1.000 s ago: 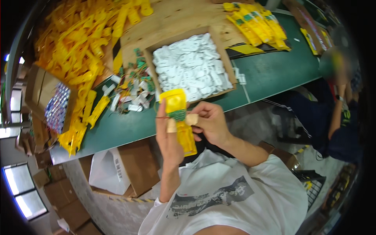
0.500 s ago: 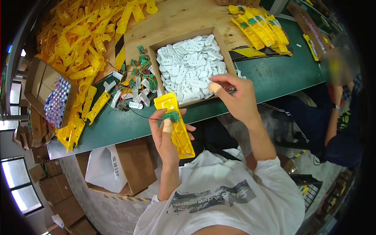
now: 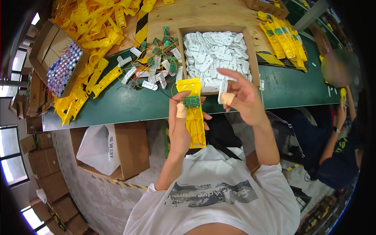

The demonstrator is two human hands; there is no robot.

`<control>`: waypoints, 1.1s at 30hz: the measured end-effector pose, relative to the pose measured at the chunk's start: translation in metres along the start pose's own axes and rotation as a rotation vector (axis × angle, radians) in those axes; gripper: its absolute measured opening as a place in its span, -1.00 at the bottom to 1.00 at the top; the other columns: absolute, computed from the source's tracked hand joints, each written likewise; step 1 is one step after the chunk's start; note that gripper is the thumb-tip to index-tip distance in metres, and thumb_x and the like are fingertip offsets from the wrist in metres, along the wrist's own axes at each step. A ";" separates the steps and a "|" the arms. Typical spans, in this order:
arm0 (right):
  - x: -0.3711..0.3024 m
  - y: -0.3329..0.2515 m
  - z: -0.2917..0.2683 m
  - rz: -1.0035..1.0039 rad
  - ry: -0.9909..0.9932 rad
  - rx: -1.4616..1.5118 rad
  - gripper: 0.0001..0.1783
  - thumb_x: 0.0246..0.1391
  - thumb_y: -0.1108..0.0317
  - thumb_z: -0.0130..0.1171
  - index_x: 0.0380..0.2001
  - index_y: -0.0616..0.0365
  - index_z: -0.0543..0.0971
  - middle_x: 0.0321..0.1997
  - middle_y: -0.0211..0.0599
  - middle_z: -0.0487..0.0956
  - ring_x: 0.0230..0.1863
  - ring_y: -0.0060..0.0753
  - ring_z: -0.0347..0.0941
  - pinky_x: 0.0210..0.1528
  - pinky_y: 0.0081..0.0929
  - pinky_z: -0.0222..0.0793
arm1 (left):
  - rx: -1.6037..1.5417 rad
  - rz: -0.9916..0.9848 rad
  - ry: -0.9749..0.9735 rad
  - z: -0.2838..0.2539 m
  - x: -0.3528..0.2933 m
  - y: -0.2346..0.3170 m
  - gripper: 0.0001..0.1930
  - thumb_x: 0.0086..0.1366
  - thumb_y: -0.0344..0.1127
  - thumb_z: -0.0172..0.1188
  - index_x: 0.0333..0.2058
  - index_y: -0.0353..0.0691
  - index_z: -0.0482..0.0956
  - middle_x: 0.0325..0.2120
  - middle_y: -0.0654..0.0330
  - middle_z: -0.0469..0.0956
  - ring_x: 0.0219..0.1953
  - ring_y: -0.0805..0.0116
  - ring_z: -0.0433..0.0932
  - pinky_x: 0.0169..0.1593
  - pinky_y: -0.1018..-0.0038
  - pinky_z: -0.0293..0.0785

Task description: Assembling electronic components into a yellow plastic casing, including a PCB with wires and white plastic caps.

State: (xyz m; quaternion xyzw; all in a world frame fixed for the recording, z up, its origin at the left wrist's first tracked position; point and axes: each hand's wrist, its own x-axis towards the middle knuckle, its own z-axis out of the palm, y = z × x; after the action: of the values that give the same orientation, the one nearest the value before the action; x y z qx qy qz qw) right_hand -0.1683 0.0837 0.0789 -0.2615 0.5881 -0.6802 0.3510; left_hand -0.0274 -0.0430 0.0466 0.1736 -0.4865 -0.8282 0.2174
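My left hand (image 3: 177,135) is closed around a long yellow plastic housing (image 3: 195,131), held upright just off the table's front edge. A green circuit board (image 3: 191,102) sits across the housing's upper part, with thin wires running down inside and a dark one leading off to the left. Between the thumb and fingers of my right hand (image 3: 247,102) is a white oval plastic cover (image 3: 223,90), a short way right of the housing and apart from it. Just beyond both hands stands a cardboard box (image 3: 253,58) full of similar white covers (image 3: 213,51).
Loose wired circuit boards (image 3: 168,43) and white parts lie left of the box. Farther left are a heap of yellow housings (image 3: 98,27) and a carton of cylindrical cells (image 3: 64,70). Yellow housings with boards (image 3: 284,39) are stacked at the right, near a co-worker's hand (image 3: 341,113).
My right hand has come away from the white covers with one in its fingers, nearer the yellow housing. The whole view has shifted, and my left hand still holds the housing.
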 end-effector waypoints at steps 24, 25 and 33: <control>-0.011 0.040 -0.009 -0.391 -0.126 -0.310 -0.65 -0.04 0.59 0.21 -0.10 0.21 0.62 -0.18 -0.21 0.61 -0.28 -0.48 0.52 -0.18 -0.54 0.43 | 0.004 -0.113 -0.056 0.011 -0.002 -0.001 -0.54 0.32 -0.52 0.06 0.14 -0.17 0.12 -0.18 0.09 0.42 -0.38 0.42 0.55 -0.42 0.55 0.54; -0.012 0.040 -0.007 -0.392 -0.125 -0.309 -0.65 -0.04 0.59 0.21 -0.10 0.21 0.62 -0.18 -0.21 0.61 -0.28 -0.48 0.52 -0.18 -0.54 0.43 | 0.004 -0.113 -0.057 0.013 -0.003 -0.001 -0.54 0.32 -0.52 0.06 0.14 -0.17 0.12 -0.18 0.09 0.42 -0.38 0.42 0.55 -0.42 0.55 0.54; -0.020 0.053 0.015 -0.128 0.023 0.353 -0.51 0.05 0.60 0.23 0.09 0.38 0.44 -0.07 -0.14 0.59 -0.21 -0.51 0.55 -0.15 -0.56 0.52 | 0.113 0.091 0.002 0.020 -0.005 -0.004 -0.52 0.28 -0.60 0.05 0.13 -0.21 0.13 -0.15 0.08 0.42 -0.37 0.50 0.51 -0.41 0.60 0.51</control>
State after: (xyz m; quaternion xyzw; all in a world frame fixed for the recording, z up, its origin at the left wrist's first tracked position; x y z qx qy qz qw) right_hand -0.1351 0.0869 0.0306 -0.2249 0.4457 -0.7967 0.3407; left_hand -0.0342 -0.0238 0.0531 0.1640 -0.5396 -0.7885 0.2452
